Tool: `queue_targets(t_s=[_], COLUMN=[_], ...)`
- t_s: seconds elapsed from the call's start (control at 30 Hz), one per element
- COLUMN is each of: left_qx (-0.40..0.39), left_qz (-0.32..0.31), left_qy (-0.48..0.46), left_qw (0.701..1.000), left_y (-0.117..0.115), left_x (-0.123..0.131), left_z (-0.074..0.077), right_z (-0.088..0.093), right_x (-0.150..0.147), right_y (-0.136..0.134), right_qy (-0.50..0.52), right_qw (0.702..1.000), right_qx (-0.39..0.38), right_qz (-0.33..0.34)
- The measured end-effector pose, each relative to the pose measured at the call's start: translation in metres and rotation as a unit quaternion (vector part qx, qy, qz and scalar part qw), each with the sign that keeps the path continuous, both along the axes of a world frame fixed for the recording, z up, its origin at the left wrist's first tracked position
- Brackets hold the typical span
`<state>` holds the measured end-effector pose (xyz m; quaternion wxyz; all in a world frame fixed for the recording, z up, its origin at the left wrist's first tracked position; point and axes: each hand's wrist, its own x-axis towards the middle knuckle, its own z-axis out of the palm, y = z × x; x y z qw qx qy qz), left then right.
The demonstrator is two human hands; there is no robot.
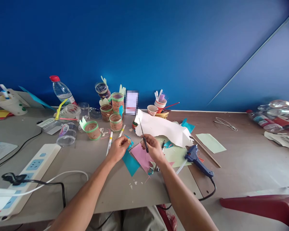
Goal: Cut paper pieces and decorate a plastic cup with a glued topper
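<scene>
My left hand [119,148] is closed in a pinch, with a small piece of blue paper [130,144] showing at its fingertips. A pair of scissors [141,128] sits in my right hand [153,149], its thin blades pointing up and away and looking nearly closed. Below and between the hands lie a pink sheet [141,154] and a teal sheet [131,164], partly overlapping. Small white scraps [135,183] are scattered nearer the table's front edge. White markers [109,143] lie beside my left hand.
Wrapped cups with paper leaves [91,130] stand at the back left, near a red-capped bottle [62,89]. A crumpled white sheet [163,126] lies behind my right hand. Rightward are a blue glue gun [195,157] and a stick [207,152]. A power strip [31,173] occupies the left.
</scene>
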<state>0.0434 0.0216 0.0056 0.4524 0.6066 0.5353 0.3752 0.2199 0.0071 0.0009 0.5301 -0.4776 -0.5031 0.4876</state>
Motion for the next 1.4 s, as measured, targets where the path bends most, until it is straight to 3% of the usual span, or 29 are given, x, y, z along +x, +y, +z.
queue_targets(t_s=[0.13,0.5,0.63,0.8,1.0,1.17,1.3,1.4], left_qx=[0.07,0.106,0.131,0.091,0.086,0.113,0.169,0.205], left_qz=[-0.023,-0.057,-0.072,-0.103,-0.098,-0.11,-0.05,-0.036], left_qy=[0.095,0.245,0.313,0.426,0.411,0.424,0.364,0.354], left_qw=[0.993,0.962,0.938,0.894,0.902,0.892,0.915,0.912], left_y=[0.001,0.006,0.008,0.008,0.002,0.001,0.015,0.035], left_x=[-0.001,0.0,0.002,0.004,-0.002,-0.008,0.0,0.014], left_z=[-0.008,-0.011,-0.009,-0.003,0.009,0.021,0.026,0.025], right_z=[0.006,0.008,0.008,0.011,0.016,0.015,0.01,0.008], right_x=[0.001,0.001,0.002,0.004,0.004,0.004,0.004,0.005], right_y=[0.001,0.004,0.004,0.002,0.0,0.001,0.003,0.005], right_qy=[0.068,0.093,0.066,0.049,0.065,0.061,0.066,0.063], right_qw=[0.997,0.995,0.997,0.998,0.997,0.997,0.997,0.997], right_qx=[-0.017,-0.02,-0.009,-0.007,-0.001,0.001,0.008,0.01], right_qz=[-0.034,-0.042,-0.043,-0.04,-0.034,-0.041,-0.041,-0.047])
